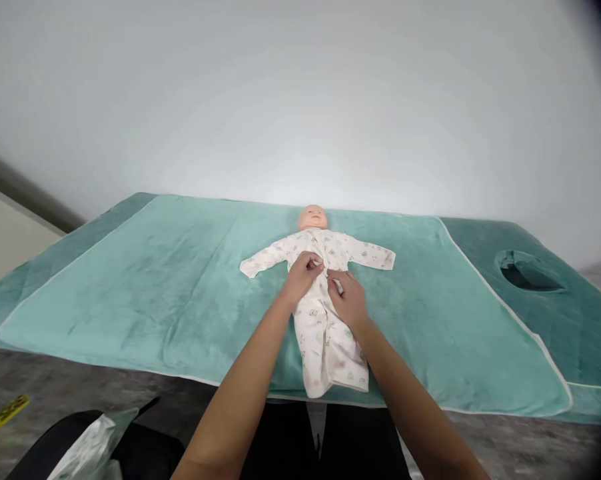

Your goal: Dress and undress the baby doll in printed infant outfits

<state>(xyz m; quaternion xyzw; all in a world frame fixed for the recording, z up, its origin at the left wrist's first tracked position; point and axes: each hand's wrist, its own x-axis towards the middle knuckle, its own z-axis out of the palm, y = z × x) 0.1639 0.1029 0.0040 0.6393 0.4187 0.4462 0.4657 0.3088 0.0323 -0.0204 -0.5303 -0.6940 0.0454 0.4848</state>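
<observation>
A baby doll (312,217) lies on its back on a teal towel (155,287), dressed in a white printed sleepsuit (325,340) with both sleeves spread out. My left hand (302,275) pinches the suit's front at the chest, fingers closed on the fabric. My right hand (349,297) pinches the same front opening just to the right, at the belly. Both hands meet at the middle of the suit.
The towel covers a teal massage table (580,313) with a face hole (529,272) at the right end. A black stool with a clear plastic bag (88,447) stands at the lower left. A yellow strip (3,417) lies on the grey floor.
</observation>
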